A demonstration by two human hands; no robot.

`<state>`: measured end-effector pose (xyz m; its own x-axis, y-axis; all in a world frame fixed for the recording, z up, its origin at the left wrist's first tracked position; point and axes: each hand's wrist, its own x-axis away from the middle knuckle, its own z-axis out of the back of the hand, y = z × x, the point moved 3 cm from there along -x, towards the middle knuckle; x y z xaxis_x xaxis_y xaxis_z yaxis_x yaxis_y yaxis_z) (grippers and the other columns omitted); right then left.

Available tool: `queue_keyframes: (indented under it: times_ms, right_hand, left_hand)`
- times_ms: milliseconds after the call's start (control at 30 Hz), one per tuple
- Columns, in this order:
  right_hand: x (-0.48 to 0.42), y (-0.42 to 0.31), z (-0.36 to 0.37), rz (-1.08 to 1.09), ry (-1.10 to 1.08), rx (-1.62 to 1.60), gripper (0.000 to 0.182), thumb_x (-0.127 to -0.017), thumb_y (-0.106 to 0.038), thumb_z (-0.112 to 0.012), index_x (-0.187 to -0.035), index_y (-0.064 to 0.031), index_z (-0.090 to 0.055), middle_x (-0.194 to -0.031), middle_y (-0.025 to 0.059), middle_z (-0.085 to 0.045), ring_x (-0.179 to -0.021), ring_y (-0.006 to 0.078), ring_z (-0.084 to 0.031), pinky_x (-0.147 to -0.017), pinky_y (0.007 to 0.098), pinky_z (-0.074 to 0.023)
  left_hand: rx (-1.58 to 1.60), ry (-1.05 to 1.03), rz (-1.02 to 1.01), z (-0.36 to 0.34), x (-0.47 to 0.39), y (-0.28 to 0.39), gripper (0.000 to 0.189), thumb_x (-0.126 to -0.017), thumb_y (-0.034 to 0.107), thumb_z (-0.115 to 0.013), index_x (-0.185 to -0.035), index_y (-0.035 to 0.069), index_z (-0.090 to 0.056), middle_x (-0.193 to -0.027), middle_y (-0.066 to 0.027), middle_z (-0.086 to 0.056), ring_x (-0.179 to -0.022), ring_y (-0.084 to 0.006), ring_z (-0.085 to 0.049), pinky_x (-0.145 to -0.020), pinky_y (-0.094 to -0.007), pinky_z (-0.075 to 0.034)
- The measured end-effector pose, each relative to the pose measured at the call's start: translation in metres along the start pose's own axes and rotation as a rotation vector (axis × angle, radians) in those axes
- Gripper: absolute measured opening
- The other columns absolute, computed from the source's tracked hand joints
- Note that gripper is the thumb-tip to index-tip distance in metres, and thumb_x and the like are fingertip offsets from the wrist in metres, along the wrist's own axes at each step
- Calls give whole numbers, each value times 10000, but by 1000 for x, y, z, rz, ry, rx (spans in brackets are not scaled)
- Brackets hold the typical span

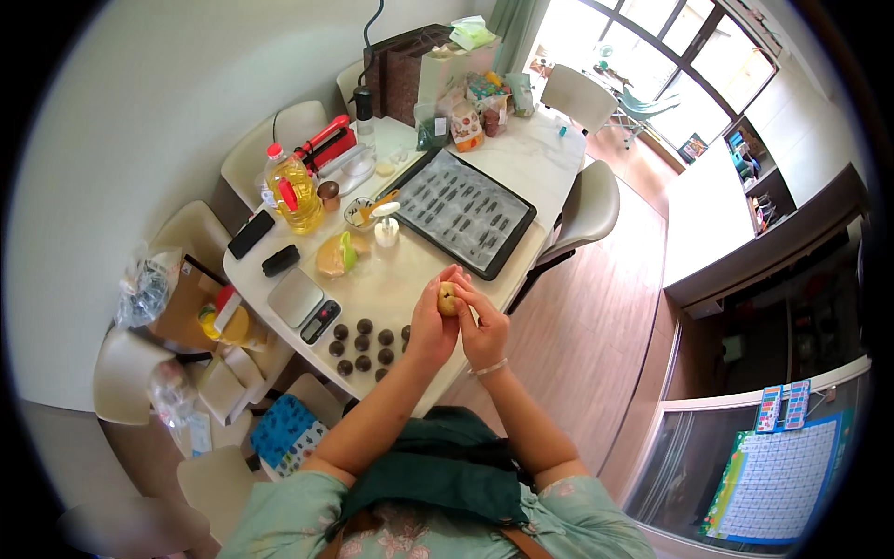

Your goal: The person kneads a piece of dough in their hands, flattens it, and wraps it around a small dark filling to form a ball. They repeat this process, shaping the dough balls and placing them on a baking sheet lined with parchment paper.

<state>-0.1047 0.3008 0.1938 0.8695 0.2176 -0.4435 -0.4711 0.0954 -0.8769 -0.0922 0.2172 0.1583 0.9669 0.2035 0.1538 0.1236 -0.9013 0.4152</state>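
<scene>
A small ball of pale yellow dough (446,300), with a dark spot at its opening, sits between my hands above the table's near right edge. My left hand (431,321) cups it from the left, and my right hand (482,325) presses its fingers and thumb on its right side. Several dark round balls (363,343) lie in rows on the table, some partly hidden by my left forearm. Left of them is a kitchen scale (296,298). A plastic-wrapped lump of dough (336,256) with a green scraper and a white plunger mould (386,227) stand further back.
A black baking tray (534,213) lined with dark-marked paper lies beyond my hands. An oil bottle (297,192), a glass bowl with a brush (360,212) and black cases (281,260) stand at the left. Bags (464,126) crowd the back; a chair (590,202) touches the right side.
</scene>
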Motion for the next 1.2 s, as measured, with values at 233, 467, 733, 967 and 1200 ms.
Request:
queue_keyframes:
  times_ms: [233, 467, 733, 967, 1200]
  right_hand:
    - [4, -9, -11, 105, 45, 108, 218, -802, -53, -608, -1013, -6, -634, -1093, 174, -606, -1023, 262, -592, -865, 305, -462]
    - [1, -10, -6, 53, 51, 110, 197, -772, -31, -640, -965, 6, -649, -1092, 167, -609, -994, 225, -610, -837, 277, -472]
    - [7, 13, -16, -124, 80, -90, 138, -783, -28, -649, -909, 28, -647, -1051, 151, -630, -978, 177, -597, -848, 269, -463]
    - [5, 26, -24, -333, 69, -440, 170, -802, -2, -617, -969, 29, -617, -1076, 137, -609, -988, 164, -578, -869, 254, -448]
    - [9, 23, -25, -411, 54, -541, 235, -851, 16, -541, -1084, 33, -568, -1115, 127, -586, -1037, 157, -549, -907, 251, -431]
  left_hand:
    - [0, 52, -125, 1, 4, -4, 458, -971, 312, -286, -1312, 6, -301, -1340, -127, -378, -1264, -227, -340, -1050, -330, -291]
    - [-14, -26, -129, 1, 4, -4, 457, -969, 292, -305, -1334, 17, -289, -1350, -101, -375, -1284, -210, -310, -1061, -333, -267]
    - [100, -71, -89, 16, 3, -9, 421, -963, 258, -321, -1305, 16, -353, -1350, -87, -376, -1301, -201, -283, -1074, -330, -238]
    - [90, -87, -144, 12, 2, -5, 425, -948, 240, -354, -1303, 7, -356, -1332, -86, -394, -1267, -186, -325, -1056, -320, -266]
    - [159, -53, -124, 19, 3, -8, 435, -947, 238, -348, -1319, 12, -340, -1348, -98, -383, -1270, -198, -337, -1066, -330, -263]
